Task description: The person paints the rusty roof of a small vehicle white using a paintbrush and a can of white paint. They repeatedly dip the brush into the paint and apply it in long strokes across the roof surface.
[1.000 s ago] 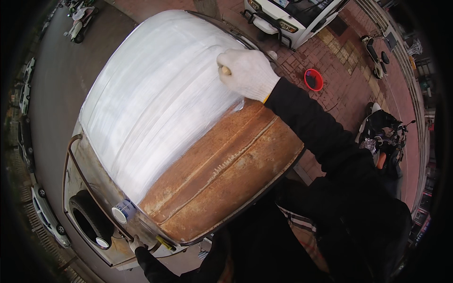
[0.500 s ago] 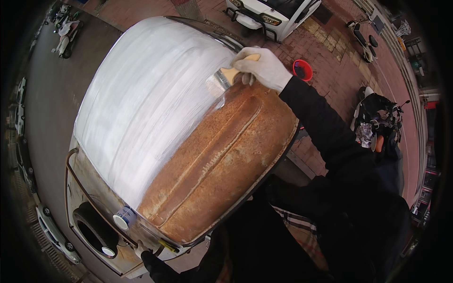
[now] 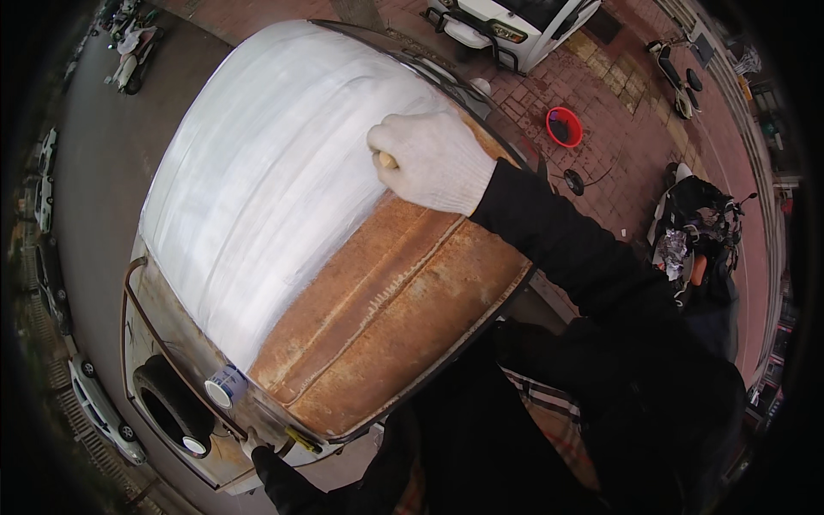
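A vehicle roof is coated white [image 3: 257, 172] across its left and far part, while the part nearer me is bare, rusty brown metal [image 3: 369, 318]. In a white knitted glove, my right hand [image 3: 433, 163] is closed round a paintbrush above the border between the two. Only the end of the brush's wooden handle [image 3: 388, 160] shows; its bristles are hidden beneath the hand. My left hand [image 3: 251, 443], small at the lower left, grips the rusty metal rail [image 3: 184, 369] of the truck bed. Beside that rail stands a blue and white paint can [image 3: 225, 388].
A tyre [image 3: 172, 403] lies in the truck bed, and a yellow object [image 3: 302, 440] sits by the roof's lower corner. On the brick pavement are a red bucket [image 3: 564, 127], a loaded motorbike [image 3: 695, 232] and a parked white vehicle [image 3: 515, 30].
My right hand has moved left and slightly down and turned over, so the brush head that showed before is now hidden. My left hand stays on the rail. The view has shifted slightly.
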A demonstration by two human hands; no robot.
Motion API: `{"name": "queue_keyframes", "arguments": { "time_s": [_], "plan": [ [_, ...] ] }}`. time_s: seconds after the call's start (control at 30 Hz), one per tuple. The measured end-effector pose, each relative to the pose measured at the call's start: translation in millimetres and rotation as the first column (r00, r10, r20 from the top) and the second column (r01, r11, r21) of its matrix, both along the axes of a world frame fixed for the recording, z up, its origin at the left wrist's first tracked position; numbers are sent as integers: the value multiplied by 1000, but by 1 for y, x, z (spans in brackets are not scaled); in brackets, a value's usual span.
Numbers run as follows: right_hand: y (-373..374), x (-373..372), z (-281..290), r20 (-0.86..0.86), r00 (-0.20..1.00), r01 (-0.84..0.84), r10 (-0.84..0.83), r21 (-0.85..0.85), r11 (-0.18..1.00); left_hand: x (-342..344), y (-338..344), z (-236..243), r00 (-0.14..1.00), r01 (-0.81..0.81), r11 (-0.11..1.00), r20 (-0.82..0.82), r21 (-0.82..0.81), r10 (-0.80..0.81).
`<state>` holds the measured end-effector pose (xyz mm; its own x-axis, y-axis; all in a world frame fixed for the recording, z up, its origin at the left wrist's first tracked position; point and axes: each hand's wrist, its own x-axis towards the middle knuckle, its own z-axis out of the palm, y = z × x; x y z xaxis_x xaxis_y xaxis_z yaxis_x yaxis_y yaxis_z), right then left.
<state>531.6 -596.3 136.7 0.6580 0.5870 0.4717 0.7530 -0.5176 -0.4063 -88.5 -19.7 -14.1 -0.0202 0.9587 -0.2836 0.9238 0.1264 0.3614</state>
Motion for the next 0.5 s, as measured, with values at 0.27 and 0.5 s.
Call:
{"name": "queue_keyframes", "arguments": {
  "time_s": [0.27, 0.5],
  "plan": [
    [206, -143, 15, -557, 725, -320, 406, 250, 914, -4, 2, -4, 993, 111, 992, -47, 62, -109],
    [182, -105, 9, -532, 791, -252, 302, 166, 953, -3, -6, -8, 976, 161, 986, -156, 43, -152]
  ]
}}
